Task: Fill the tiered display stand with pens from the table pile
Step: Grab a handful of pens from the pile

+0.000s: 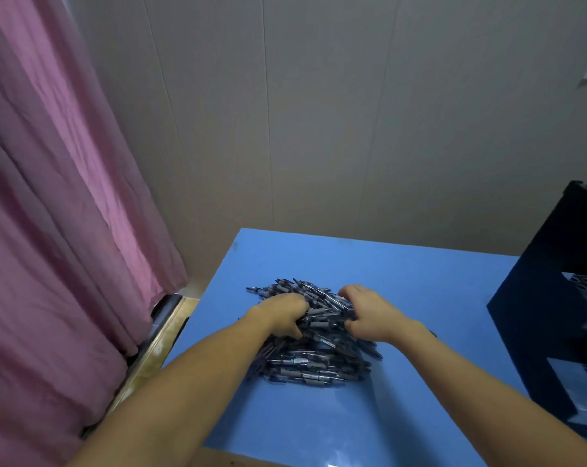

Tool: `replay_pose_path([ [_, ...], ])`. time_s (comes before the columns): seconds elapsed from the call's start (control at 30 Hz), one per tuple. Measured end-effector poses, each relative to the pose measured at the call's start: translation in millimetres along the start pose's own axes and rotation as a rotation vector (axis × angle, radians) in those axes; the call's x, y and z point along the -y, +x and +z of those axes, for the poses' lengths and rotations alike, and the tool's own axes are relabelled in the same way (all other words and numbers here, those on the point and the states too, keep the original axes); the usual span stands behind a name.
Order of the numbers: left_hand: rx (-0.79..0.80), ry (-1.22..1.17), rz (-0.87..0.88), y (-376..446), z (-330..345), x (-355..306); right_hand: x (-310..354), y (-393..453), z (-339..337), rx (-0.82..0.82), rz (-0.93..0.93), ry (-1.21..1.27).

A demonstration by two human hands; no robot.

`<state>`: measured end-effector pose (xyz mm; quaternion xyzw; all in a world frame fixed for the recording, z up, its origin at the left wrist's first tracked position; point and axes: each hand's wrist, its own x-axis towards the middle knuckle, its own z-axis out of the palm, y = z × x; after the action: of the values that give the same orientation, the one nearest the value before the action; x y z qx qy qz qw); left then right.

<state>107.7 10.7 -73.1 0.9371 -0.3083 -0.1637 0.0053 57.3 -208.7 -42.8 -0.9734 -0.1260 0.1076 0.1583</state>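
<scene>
Both grips, left hand (283, 315) and right hand (369, 313), seemingly curled into pen pile (314, 335).

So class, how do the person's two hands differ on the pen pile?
The left hand sits at the left of the pile, fingers curled into the pens; the right hand sits at the right, reaching further back. The left thumb tucks under; the right thumb presses sideways. Both grip pens.

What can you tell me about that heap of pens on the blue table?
The pile of pens is a loose, tangled heap of dark pens with grey grips and clear-looking barrels, lying crisscross on the blue table near its left edge. Both hands dig into its top: the left hand and right hand curl around bunches of pens. The black display stand stands apart, to the right.
</scene>
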Motion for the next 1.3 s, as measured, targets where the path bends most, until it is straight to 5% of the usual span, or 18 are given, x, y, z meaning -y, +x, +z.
replay_pose_path([
  [0.7, -0.229, 0.069, -0.181, -1, -35, 1, -19, 1, -59, -0.197, 0.123, 0.035],
  [1.03, -0.285, 0.228, -0.102, 32, -98, -4, -54, -36, -102, -0.205, 0.273, -0.045],
  [1.3, -0.311, 0.367, 0.016, 42, -133, -75, -90, -109, -122, -0.257, 0.367, -0.087],
])
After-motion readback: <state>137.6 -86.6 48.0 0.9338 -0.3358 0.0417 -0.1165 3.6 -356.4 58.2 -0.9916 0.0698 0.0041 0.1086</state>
